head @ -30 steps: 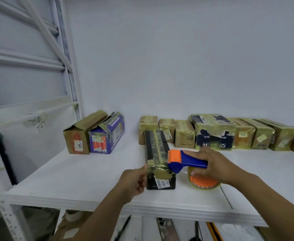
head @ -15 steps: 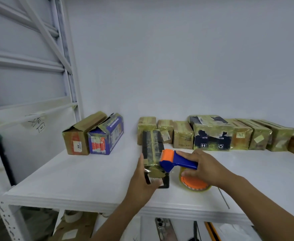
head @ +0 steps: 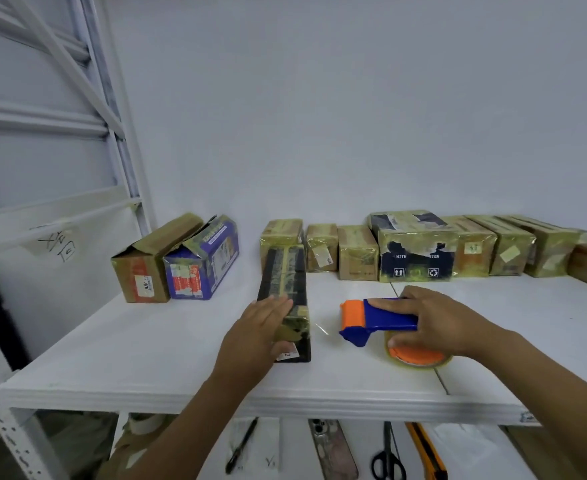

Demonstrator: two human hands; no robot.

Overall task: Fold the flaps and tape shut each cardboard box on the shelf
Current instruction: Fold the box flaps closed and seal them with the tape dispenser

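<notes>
A long dark box wrapped in yellowish tape lies lengthwise on the white shelf, its near end facing me. My left hand lies flat on the box's near top and left side, fingers straight. My right hand grips the blue handle of a tape dispenser with an orange head and an orange-cored tape roll, to the right of the box and apart from it. A thin strand of tape shows between the box and the dispenser.
Two boxes stand at the back left, a brown one and a blue one. A row of several taped boxes lines the back wall. Below the shelf lie a pen, scissors and a yellow cutter.
The dispenser has pulled away from the box's near end to the right. My left hand has moved from the box's front end up onto its top and lies flat there.
</notes>
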